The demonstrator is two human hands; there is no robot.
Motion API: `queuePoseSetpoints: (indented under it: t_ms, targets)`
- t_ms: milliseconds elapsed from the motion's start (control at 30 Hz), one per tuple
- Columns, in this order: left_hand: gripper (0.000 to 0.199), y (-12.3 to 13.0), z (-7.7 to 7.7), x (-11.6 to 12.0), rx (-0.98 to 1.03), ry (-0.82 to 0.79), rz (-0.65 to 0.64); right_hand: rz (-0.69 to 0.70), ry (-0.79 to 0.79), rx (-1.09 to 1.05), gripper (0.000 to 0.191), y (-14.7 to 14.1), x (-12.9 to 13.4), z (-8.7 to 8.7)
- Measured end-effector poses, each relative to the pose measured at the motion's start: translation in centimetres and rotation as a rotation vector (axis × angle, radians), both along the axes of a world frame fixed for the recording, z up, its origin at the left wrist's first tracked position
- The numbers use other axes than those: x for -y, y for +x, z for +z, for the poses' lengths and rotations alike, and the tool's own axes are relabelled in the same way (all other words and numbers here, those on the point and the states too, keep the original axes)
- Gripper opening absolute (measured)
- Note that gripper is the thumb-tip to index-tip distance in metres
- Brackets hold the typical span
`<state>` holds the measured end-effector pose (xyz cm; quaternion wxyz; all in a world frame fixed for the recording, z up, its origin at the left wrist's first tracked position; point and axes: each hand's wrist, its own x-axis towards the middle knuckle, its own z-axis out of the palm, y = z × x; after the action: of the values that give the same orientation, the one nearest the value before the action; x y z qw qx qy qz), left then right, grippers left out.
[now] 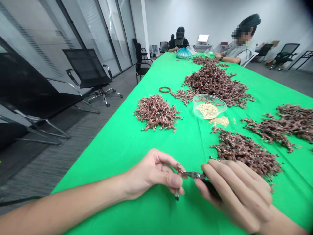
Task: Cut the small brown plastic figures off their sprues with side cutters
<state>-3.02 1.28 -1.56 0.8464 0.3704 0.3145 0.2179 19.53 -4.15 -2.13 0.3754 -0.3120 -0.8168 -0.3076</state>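
Note:
Near the front of the green-covered table, my left hand (pixel 156 173) pinches a small brown figure (pixel 179 166) between thumb and fingers; two thin dark-tipped ends stick out below. My right hand (pixel 237 189) is wrapped round dark-handled pliers (pixel 195 175), whose metal tips touch the figure at my left fingertips. Whether the jaws grip it is too small to tell. Just behind my right hand spreads a pile of similar brown pieces (pixel 244 150). Another pile (pixel 157 112) lies beyond my left hand.
A clear plastic bowl (pixel 207 110) holds small golden bits, with more spilled beside it on the green cloth (pixel 117 143). Larger brown piles (pixel 215 81) lie behind and at right. A brown ring (pixel 164 89) is near the left pile. Two people sit farther back; black chairs stand left.

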Motion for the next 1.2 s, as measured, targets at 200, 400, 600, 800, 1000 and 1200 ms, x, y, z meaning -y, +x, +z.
queuePoseSetpoints:
  t_ms: [200,400,600,800,1000,1200]
  targets:
    - [0.035,-0.1,0.0,-0.1,-0.01,0.02,-0.027,-0.002,0.033,0.025,0.029,0.1,0.1,0.2]
    - [0.022,-0.2,0.1,-0.1,-0.013,0.048,-0.064,-0.009,0.071,0.149,0.028,0.3,0.4,1.0]
    - [0.019,-0.2,0.4,-0.3,-0.053,0.05,-0.108,0.025,0.086,0.185,0.022,0.3,0.4,1.3]
    - [0.018,-0.1,0.7,-0.2,-0.098,0.069,-0.136,0.04,0.093,0.217,0.024,0.3,0.6,1.2]
    - [0.023,-0.3,0.2,-0.1,-0.149,0.266,-0.067,0.04,-0.032,0.108,0.032,0.2,0.7,0.1]
    - [0.024,-0.5,0.6,-0.2,-0.305,0.569,-0.04,-0.005,-0.409,-0.1,0.011,-0.8,0.6,-0.2]
